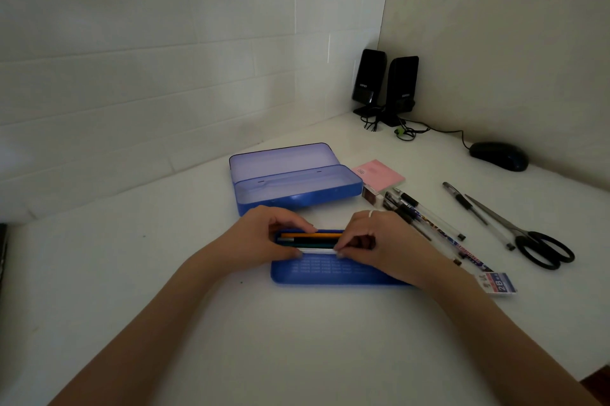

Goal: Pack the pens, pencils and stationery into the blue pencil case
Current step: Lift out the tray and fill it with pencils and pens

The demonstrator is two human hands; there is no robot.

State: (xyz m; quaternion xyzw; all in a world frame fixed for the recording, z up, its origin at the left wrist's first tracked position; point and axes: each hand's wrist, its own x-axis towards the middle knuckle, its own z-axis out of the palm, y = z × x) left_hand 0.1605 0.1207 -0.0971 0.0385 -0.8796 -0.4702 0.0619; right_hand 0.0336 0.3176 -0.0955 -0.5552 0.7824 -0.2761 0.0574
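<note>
A blue pencil case (290,184) stands open on the white desk, its lid up and its inside bare. Nearer to me lies a blue inner tray (326,272) with an orange pencil (313,235) and dark pencils in its far slot. My left hand (267,234) and my right hand (379,240) both rest on this tray. Their fingertips pinch the two ends of a white pen (318,251) lying along the tray.
Right of the tray lie several clear pens (425,212), a pen pack (475,260), an eraser (371,195), a pink sticky-note pad (378,174), another pen (468,204) and black scissors (541,248). Two black speakers (384,85) and a mouse (498,156) sit far right.
</note>
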